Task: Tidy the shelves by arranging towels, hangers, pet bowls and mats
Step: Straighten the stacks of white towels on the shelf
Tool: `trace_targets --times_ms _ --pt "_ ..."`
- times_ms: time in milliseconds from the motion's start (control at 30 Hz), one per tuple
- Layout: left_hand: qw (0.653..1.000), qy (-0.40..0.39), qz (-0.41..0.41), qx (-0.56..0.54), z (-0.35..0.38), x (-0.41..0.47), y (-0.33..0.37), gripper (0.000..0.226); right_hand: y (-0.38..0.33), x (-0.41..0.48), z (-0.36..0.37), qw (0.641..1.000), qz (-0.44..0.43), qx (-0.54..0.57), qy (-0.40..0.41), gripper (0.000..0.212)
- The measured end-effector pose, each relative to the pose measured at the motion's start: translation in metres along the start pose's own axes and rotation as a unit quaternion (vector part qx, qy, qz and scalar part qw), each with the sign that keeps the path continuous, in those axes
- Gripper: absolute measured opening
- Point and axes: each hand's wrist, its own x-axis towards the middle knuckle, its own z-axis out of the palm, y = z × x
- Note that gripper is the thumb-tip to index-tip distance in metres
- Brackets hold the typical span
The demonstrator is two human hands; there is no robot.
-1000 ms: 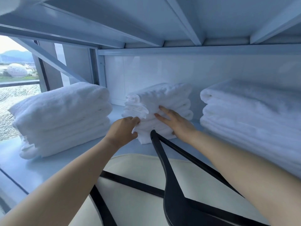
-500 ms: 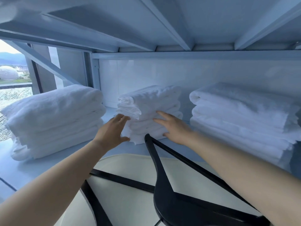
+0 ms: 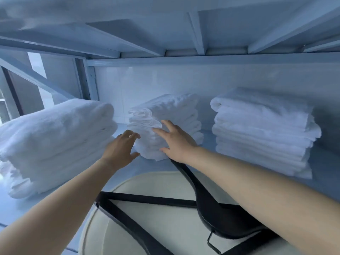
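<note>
Three stacks of folded white towels stand on the shelf. The small middle stack (image 3: 173, 115) is at the back centre. My left hand (image 3: 120, 150) hovers open at its left front corner, fingers spread, just short of the cloth. My right hand (image 3: 176, 142) lies flat and open against the stack's front, fingertips on the folds. A bigger stack (image 3: 55, 140) sits to the left and another (image 3: 263, 131) to the right. Black hangers (image 3: 207, 210) lie on a cream mat (image 3: 165, 227) under my forearms.
The shelf board (image 3: 323, 173) is pale blue-grey, with a white back wall. The underside of the upper shelf (image 3: 165, 30) hangs low overhead. A slanted brace and upright post (image 3: 90, 80) stand at the back left.
My left hand has let go of the middle stack's corner and opened, drawing back slightly. My right hand stays on the stack's front. The camera has tilted up a little.
</note>
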Motion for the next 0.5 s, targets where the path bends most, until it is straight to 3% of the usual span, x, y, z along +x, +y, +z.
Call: trace_targets --times_ms 367,500 --pt "0.998 0.000 0.056 0.015 0.008 0.004 -0.023 0.059 -0.042 0.023 0.032 0.983 0.075 -0.160 -0.038 0.076" --pt "0.997 0.014 0.076 0.015 0.019 0.010 -0.028 0.064 -0.046 0.029 0.034 0.980 0.085 -0.178 -0.018 0.065"
